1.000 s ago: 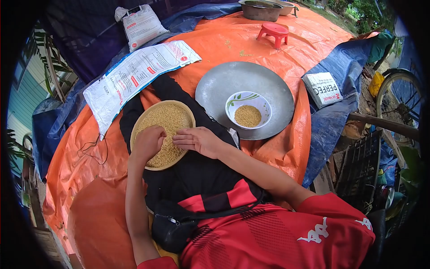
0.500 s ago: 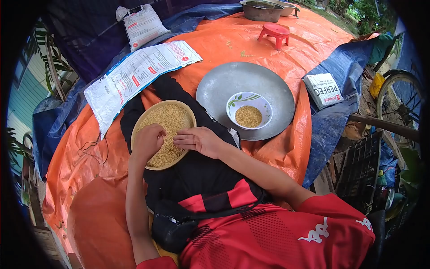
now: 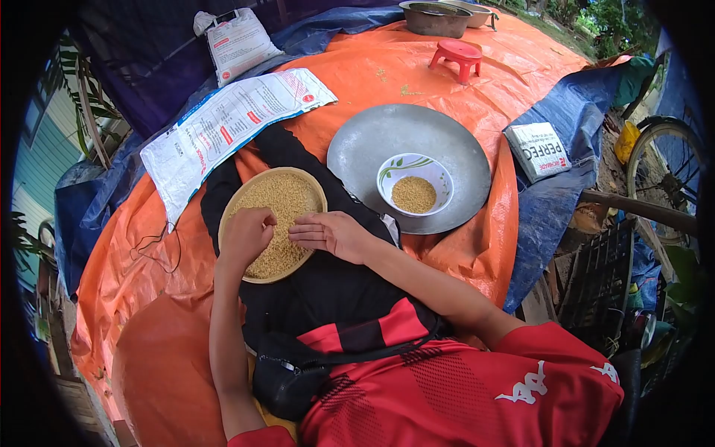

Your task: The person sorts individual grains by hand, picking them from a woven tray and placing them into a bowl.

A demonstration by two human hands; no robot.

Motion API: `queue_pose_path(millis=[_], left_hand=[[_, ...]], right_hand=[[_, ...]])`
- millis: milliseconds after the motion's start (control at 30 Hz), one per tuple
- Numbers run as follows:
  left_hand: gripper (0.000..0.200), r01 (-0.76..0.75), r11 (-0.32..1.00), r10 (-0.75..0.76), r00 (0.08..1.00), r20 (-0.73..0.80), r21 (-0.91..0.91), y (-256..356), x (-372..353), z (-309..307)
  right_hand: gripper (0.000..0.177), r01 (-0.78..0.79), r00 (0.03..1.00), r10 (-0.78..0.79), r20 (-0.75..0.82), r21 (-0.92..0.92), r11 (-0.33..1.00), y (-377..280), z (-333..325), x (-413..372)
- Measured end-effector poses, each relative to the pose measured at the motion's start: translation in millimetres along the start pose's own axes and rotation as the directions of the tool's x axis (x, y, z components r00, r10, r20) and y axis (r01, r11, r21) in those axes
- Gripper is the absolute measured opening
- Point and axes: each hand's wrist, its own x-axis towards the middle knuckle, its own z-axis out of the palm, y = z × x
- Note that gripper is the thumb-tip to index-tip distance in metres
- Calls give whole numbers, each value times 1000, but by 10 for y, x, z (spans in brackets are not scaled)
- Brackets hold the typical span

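Observation:
A round shallow tan basket (image 3: 322,200) full of golden-brown grain (image 3: 287,195) rests on my black-trousered legs. Over its left side is my left hand (image 3: 249,232), the fingers curled inward above the grain; whatever they may hold is hidden. My right hand (image 3: 331,232) reaches across the right rim, its fingers stretched out and side by side, touching or just above the grain. To the right, a white bowl (image 3: 391,173) with a green leaf pattern holds more grain. It stands on a wide round metal tray (image 3: 365,141).
An orange tarp (image 3: 357,67) covers the ground. Ahead lie a flattened white sack (image 3: 223,127), a filled sack (image 3: 242,45), a red stool (image 3: 458,56) and basins (image 3: 436,21). A folded sack (image 3: 538,151) is on the blue tarp at right, near a bicycle wheel (image 3: 663,175).

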Motion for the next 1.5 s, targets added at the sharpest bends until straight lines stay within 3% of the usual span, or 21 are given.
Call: queue_pose_path(millis=[133,233,333,433,633,733,933,1033,1500], left_hand=[[10,-62,991,62,998,-4,-122,38,38,-17],[12,-40,955,25,998,-54,-293,123,47,27],[14,-63,942,49,997,-52,-331,208,60,96],[14,-100,962,95,995,-30,-254,311,68,105],[13,-73,970,62,996,-56,-230,168,66,58],[13,-36,992,34,999,-15,-124,65,28,-82],[17,10,1000,-9,980,197,-1,-135,-78,-19],[17,112,993,-97,938,333,-26,-197,-22,115],[9,69,997,-71,962,265,18,-197,-37,144]], right_hand=[[36,8,1000,-8,-12,-3,1000,-1,22,-19],[35,5,1000,-5,-16,-12,1000,-16,36,-24],[35,1,1000,-1,-9,2,1000,-11,22,-12],[35,-9,1000,9,-11,13,1000,-19,22,-14],[36,-12,1000,12,-19,8,1000,-28,45,-30],[38,-20,999,20,-30,-5,1000,-26,37,-21],[39,-23,999,22,-27,-31,999,-27,36,-15],[39,-22,1000,22,-21,-29,999,-26,26,-5],[39,-31,999,31,-21,-15,999,-25,29,-6]])
